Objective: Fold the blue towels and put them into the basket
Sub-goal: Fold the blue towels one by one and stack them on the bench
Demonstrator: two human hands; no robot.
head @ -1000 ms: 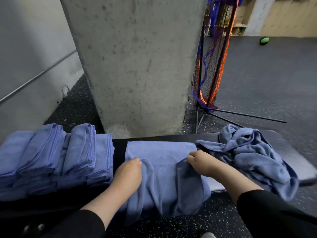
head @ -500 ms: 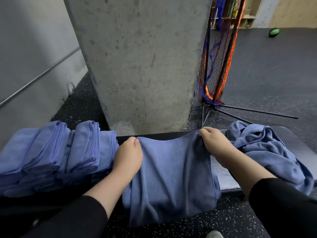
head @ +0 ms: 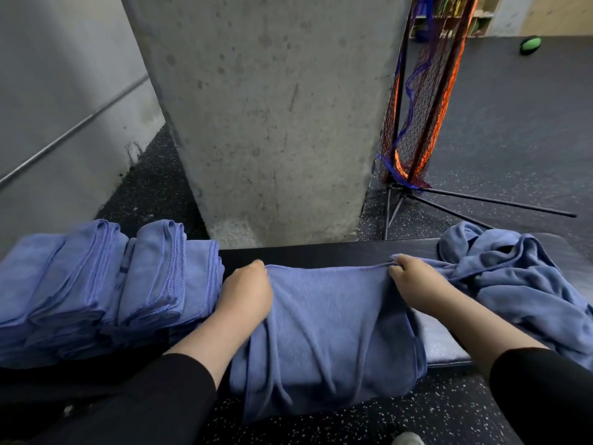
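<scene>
Both hands grip the far hem of a soft blue microfibre towel (head: 324, 329), left hand (head: 245, 295) and right hand (head: 414, 284) pinching a corner each. It lies over the dark padded counter (head: 314, 252), its near half hanging off the front edge. Since a second ago, the hem has been drawn back toward the concrete pillar (head: 266, 107). One stack of folded blue towels (head: 106, 284) sits left; one crumpled heap of blue towels (head: 519, 277) right.
</scene>
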